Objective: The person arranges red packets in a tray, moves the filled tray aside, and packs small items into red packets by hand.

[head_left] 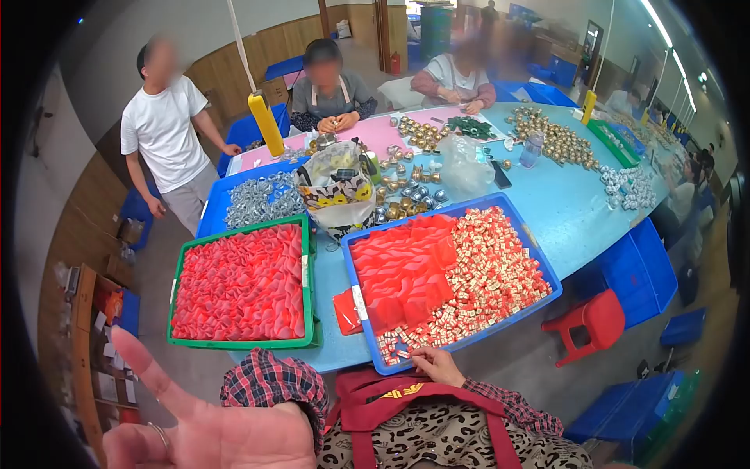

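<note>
My left hand (226,431) is raised close to the camera at lower left, palm showing, one finger stretched out and a ring on another; it holds nothing. At the near rim of a blue tray (459,345), my right hand (439,366) has its fingers bent together; whatever may be between them is too small to make out. Flat red translucent pieces (402,266) fill the tray's left part. Small red-and-cream printed pieces (496,273) lie heaped on the right and along the front. Left of it stands a green tray (306,305) full of red curled pieces (238,285).
Beyond the trays are a patterned bag (336,191), silver parts (266,199), gold bells (551,137), a plastic bag (466,166) and a bottle (531,150) on the blue table (578,211). A red stool (591,328) stands at right. Several people are around the table.
</note>
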